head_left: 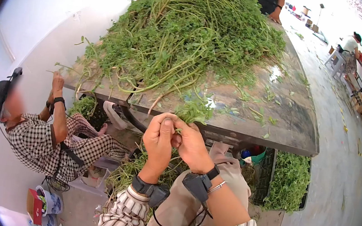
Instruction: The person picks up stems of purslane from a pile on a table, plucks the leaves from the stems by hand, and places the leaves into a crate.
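Note:
Just in front of the table's near edge, my left hand point(158, 138) and my right hand point(193, 149) meet, fingers closed together. Leafy green sprigs point(194, 110) stick up from between them, mostly above my right hand. My left thumb and fingers pinch at the base of the sprigs; the exact grip is hidden by my fingers. Beyond them, a big heap of leafy green stems point(191, 36) covers much of the dark table point(283, 133). A few long stems trail from the heap toward my left hand.
A seated person point(45, 136) in checked clothes works at the table's left side. Another person's hand point(275, 16) rests at the far end. Crates of greens point(290, 182) stand below right; cut stems point(129, 177) lie below left. A bucket point(54, 203) stands lower left.

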Tool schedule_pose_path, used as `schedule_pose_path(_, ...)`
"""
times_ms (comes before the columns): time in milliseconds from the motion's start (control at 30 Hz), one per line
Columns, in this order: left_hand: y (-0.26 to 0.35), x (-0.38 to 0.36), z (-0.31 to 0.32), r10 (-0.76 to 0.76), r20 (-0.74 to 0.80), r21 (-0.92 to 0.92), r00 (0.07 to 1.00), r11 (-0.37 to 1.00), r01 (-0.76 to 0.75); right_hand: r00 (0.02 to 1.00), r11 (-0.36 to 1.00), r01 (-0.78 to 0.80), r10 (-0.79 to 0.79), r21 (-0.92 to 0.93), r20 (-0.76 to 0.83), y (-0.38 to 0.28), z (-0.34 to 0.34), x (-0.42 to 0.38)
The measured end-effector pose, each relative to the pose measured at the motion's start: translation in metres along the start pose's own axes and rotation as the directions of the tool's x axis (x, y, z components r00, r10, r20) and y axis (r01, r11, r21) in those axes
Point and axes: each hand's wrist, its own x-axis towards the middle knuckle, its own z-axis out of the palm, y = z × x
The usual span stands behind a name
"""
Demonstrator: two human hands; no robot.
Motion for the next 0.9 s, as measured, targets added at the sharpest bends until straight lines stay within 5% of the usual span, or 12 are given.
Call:
schedule_pose_path(100,-0.002,-0.008,-0.007,-0.031,0.04,-0.052,0.999,0.998,0.033,0.995,1.0,0.01,-0.011,0.013,0.104,0.003,-0.011,0.006)
schedule_pose_path(367,0.014,-0.027,-0.029,-0.017,-0.043,0.086,0.999,0.996,0.021,0.981,0.985,0.16,-0.166,-0.064,-0.102,-0.015,-0.008,0.007)
schedule_pose_path(533,0.013,-0.036,-0.055,-0.012,-0.051,0.097,0.999,0.995,0.017,0.916,0.886,0.352,-0.392,-0.302,-0.083,-0.05,-0.023,-0.015)
schedule_pose_path(600,0.009,-0.04,-0.061,-0.036,-0.033,0.102,0.999,0.994,0.039,0.862,0.828,0.385,-0.48,-0.409,-0.162,-0.07,-0.037,-0.045)
schedule_pose_path(667,0.004,-0.042,-0.065,-0.06,-0.02,0.111,0.998,0.992,0.062,0.754,0.537,0.291,-0.638,-0.792,-0.156,-0.095,-0.06,-0.087)
schedule_pose_path(700,0.0,-0.044,-0.066,-0.063,-0.002,0.09,0.998,0.994,0.063,0.582,0.192,0.388,-0.809,-0.901,0.079,-0.102,-0.084,-0.097)
schedule_pose_path(733,-0.002,-0.047,-0.068,-0.066,0.014,0.071,0.998,0.995,0.065,0.663,0.477,0.338,-0.733,-0.811,-0.155,-0.114,-0.083,-0.122)
schedule_pose_path(767,-0.002,-0.048,-0.068,-0.086,0.021,0.076,0.996,0.994,0.084,0.545,0.313,0.359,-0.835,-0.879,-0.075,-0.122,-0.106,-0.13)
schedule_pose_path(800,-0.003,-0.049,-0.069,-0.097,0.02,0.08,0.995,0.992,0.095,0.555,0.33,0.206,-0.815,-0.921,-0.168,-0.136,-0.113,-0.154)
schedule_pose_path(833,-0.003,-0.05,-0.069,-0.095,0.023,0.088,0.995,0.992,0.093,0.482,0.278,0.342,-0.872,-0.898,-0.086,-0.144,-0.132,-0.167)
schedule_pose_path(867,-0.004,-0.051,-0.07,-0.092,0.025,0.097,0.995,0.991,0.09,0.493,0.349,0.075,-0.827,-0.934,-0.269,-0.162,-0.144,-0.188)
schedule_pose_path(900,-0.005,-0.051,-0.07,-0.087,0.019,0.106,0.996,0.991,0.085,0.386,0.256,0.043,-0.896,-0.966,-0.22,-0.172,-0.163,-0.198)
